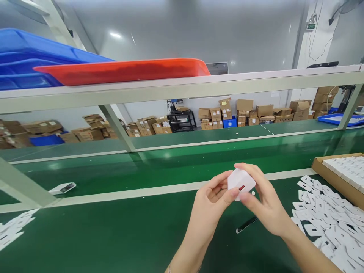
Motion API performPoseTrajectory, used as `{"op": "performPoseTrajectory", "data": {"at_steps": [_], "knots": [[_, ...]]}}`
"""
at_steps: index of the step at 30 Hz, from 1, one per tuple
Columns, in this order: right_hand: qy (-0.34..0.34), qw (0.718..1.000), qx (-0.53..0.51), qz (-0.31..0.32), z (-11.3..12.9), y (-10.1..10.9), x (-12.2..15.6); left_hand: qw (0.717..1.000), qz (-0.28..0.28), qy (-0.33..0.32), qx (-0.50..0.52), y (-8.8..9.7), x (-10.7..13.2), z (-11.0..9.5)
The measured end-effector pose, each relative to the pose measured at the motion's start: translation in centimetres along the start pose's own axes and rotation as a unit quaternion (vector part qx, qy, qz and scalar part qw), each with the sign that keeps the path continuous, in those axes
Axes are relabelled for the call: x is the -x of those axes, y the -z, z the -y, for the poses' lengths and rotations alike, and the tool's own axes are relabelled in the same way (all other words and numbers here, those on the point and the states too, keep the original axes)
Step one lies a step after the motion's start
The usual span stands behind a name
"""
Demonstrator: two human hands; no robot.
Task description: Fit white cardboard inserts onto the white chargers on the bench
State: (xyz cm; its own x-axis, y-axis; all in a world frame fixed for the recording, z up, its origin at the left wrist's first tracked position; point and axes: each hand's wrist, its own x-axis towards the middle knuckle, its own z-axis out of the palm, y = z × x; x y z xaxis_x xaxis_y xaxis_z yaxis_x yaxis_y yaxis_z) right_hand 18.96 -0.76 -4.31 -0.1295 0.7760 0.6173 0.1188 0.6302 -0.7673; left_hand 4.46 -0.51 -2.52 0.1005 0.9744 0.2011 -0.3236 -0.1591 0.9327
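A small white USB charger with a red slot on its face is held up above the green table between both hands. My left hand grips its left side, thumb pressed on the front near the slot. From the right, my right hand closes on its upper and right edges with fingers and thumb. Below the hands a black pen-like tool lies on the table. To the right of my right hand spreads a heap of flat white plates with cut-outs.
A cardboard tray of white pieces stands at the right. More white plates lie at the left, near a white device. A frame shelf crosses ahead, bearing a red tray and blue trays. Behind runs a green belt.
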Motion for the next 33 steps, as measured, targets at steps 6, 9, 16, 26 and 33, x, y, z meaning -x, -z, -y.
{"op": "performPoseTrajectory", "data": {"at_steps": [6, 9, 16, 26, 33], "knots": [[-0.073, 0.995, 0.006, -0.07, 0.1, 0.22, -0.3, 1.0, -0.011, 0.012, -0.025, -0.34, -0.11, 0.59], [-0.078, 0.995, -0.015, -0.059, 0.26, 0.45, -0.41, 0.999, -0.018, 0.013, -0.03, -0.37, -0.14, 0.7], [-0.055, 0.998, 0.02, -0.036, -0.05, 0.49, -0.2, 0.999, -0.016, 0.003, -0.038, -0.15, -0.26, 0.59], [-0.016, 0.999, 0.021, -0.046, 0.11, 0.07, 0.15, 0.997, 0.041, -0.007, -0.059, -0.23, 0.18, 0.33], [-0.013, 0.997, 0.045, -0.057, -0.19, -0.06, 0.15, 0.992, 0.042, -0.044, -0.111, -0.42, 0.3, 0.79]]}}
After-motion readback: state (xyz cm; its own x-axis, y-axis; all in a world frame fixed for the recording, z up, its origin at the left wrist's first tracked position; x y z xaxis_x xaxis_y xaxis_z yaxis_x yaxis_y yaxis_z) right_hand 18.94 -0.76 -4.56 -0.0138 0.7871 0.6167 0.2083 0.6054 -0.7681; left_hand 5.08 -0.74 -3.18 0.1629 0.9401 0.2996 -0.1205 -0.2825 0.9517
